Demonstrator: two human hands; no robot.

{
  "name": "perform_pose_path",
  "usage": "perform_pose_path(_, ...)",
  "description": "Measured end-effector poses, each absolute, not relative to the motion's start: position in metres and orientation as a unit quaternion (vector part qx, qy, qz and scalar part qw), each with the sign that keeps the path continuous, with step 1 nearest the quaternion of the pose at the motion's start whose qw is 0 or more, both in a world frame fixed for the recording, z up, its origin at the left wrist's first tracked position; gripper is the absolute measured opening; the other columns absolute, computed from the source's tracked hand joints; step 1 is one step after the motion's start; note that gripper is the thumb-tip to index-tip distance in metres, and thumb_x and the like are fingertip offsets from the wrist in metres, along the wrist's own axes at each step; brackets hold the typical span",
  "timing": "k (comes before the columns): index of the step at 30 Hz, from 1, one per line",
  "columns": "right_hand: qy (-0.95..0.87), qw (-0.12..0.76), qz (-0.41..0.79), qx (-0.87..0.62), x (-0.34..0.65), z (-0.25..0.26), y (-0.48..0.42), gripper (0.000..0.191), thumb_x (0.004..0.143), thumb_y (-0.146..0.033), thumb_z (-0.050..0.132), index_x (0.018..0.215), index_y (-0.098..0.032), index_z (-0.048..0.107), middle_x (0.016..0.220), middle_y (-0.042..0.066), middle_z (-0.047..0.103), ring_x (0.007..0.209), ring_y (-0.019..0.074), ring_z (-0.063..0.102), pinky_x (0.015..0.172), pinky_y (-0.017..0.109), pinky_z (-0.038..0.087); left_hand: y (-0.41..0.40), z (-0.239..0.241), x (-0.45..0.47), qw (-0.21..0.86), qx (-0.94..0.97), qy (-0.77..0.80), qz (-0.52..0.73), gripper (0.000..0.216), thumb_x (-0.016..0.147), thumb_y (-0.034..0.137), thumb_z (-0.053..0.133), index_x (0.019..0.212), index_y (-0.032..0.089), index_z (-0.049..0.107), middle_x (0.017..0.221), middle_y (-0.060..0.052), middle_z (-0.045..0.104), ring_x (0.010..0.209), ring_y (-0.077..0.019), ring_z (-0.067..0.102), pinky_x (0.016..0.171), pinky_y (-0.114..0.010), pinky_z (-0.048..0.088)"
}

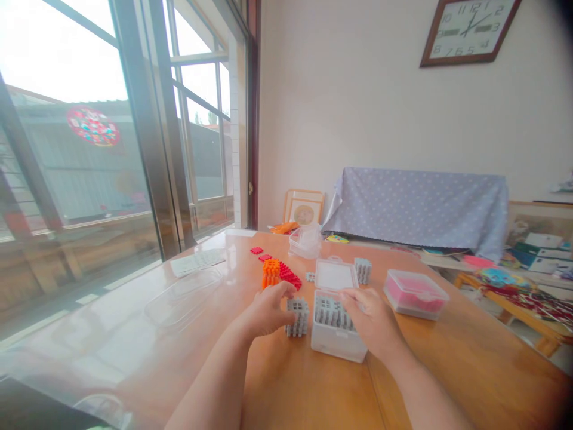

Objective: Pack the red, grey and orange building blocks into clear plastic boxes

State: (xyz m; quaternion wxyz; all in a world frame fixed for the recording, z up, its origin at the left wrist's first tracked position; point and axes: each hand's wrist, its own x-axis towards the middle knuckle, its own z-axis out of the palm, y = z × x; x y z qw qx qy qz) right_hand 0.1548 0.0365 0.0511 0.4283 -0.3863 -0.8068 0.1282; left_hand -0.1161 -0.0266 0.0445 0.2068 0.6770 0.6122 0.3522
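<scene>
My left hand (272, 309) is beside a small stack of grey square interlocking plastic pieces (297, 319) on the table. Its thumb and fingers are apart, at the stack's left side and above it. My right hand (372, 315) reaches over the right part of a clear plastic box (336, 342) with its lid raised. Inside stand grey interlocking pieces (330, 312) in rows, and the fingers close on those at the right; the fingertips are partly hidden. An orange stack of pieces (271, 272) stands beyond my left hand, and a row of red pieces (290, 276) lies behind it.
Another grey stack (363, 270) stands behind the box's lid. To the right is a closed clear box of pink pieces (415, 294). An open clear container (305, 240) sits at the back, a transparent lid (183, 298) at left. A window borders the table's left side.
</scene>
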Motion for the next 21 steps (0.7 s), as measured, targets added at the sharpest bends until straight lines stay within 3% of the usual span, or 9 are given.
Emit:
perform_pose_path(7, -0.78, 0.463, 0.199, -0.372, 0.152, 0.055, 0.033, 0.036, 0.095, -0.05, 0.054, 0.115, -0.028, 0.073, 0.114, 0.006, 0.074, 0.111, 0.0265, 0.063, 0.096, 0.041, 0.049, -0.044, 0.072, -0.097, 0.183, 0.707, 0.527, 0.434, 0.043, 0.078, 0.017, 0.068, 0.119, 0.024, 0.059, 0.117, -0.004, 0.064, 0.106, -0.0211, 0.059, 0.096, -0.034, 0.048)
perform_pose_path(13, -0.771, 0.419, 0.337, -0.341, 0.149, 0.07, 0.016, 0.05, 0.096, -0.053, 0.052, 0.137, -0.025, 0.061, 0.138, 0.008, 0.063, 0.127, 0.0275, 0.058, 0.109, 0.043, 0.043, -0.057, 0.077, -0.071, 0.165, 0.747, 0.453, 0.458, 0.055, 0.081, 0.014, 0.067, 0.131, 0.027, 0.051, 0.127, -0.004, 0.06, 0.114, -0.0207, 0.056, 0.101, -0.035, 0.046)
perform_pose_path(16, -0.764, 0.398, 0.397, -0.316, 0.148, 0.076, 0.01, 0.047, 0.096, -0.052, 0.053, 0.131, -0.024, 0.066, 0.129, 0.008, 0.069, 0.12, 0.0277, 0.062, 0.105, 0.042, 0.046, -0.062, 0.079, -0.062, 0.158, 0.771, 0.43, 0.442, 0.058, 0.081, 0.013, 0.066, 0.135, 0.028, 0.05, 0.127, -0.005, 0.06, 0.119, -0.0217, 0.055, 0.106, -0.037, 0.045)
perform_pose_path(21, -0.709, 0.413, 0.464, -0.334, 0.15, 0.074, 0.015, 0.04, 0.092, -0.049, 0.059, 0.117, -0.02, 0.07, 0.096, 0.004, 0.075, 0.089, 0.0212, 0.066, 0.079, 0.033, 0.052, -0.062, 0.078, -0.06, 0.141, 0.781, 0.421, 0.439, 0.064, 0.083, 0.015, 0.065, 0.142, 0.029, 0.044, 0.14, -0.007, 0.055, 0.129, -0.0234, 0.051, 0.111, -0.039, 0.041)
